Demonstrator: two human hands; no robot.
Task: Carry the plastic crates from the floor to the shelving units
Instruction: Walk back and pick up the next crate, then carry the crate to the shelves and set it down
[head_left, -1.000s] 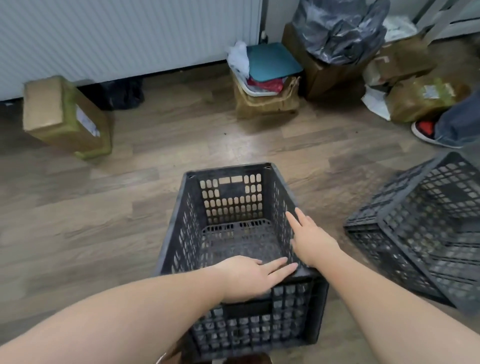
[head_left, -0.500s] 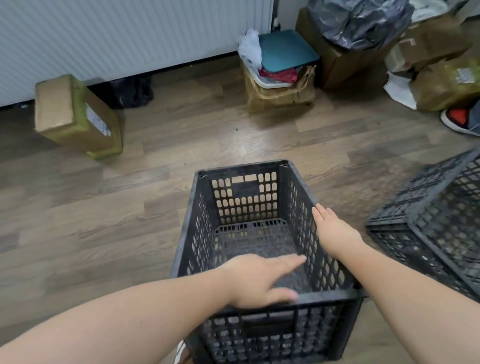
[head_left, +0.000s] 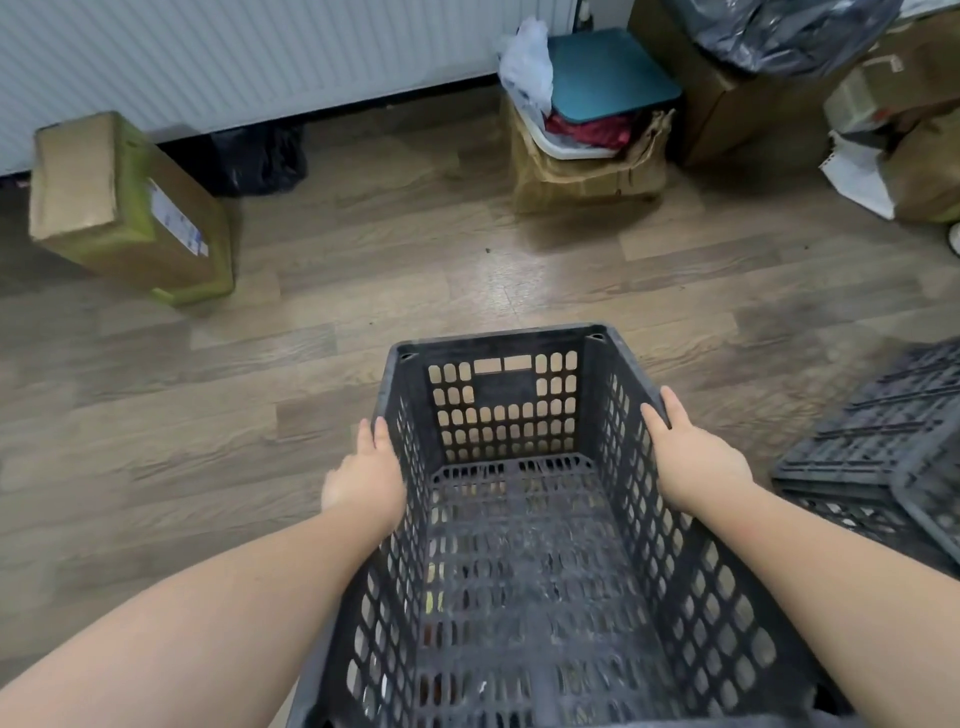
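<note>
Crate (head_left: 524, 545) of black plastic between two hands, left hand (head_left: 366, 480) gripping its left rim, right hand (head_left: 693, 460) gripping its right rim, second crate (head_left: 878, 457) right of the right hand on the floor (head_left: 311, 364).

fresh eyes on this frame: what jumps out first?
The empty black crate fills the lower centre, with the left hand and the right hand on its two long sides. More crates lie tipped at the right edge. Behind, a cardboard box sits far left by the wall.
</note>
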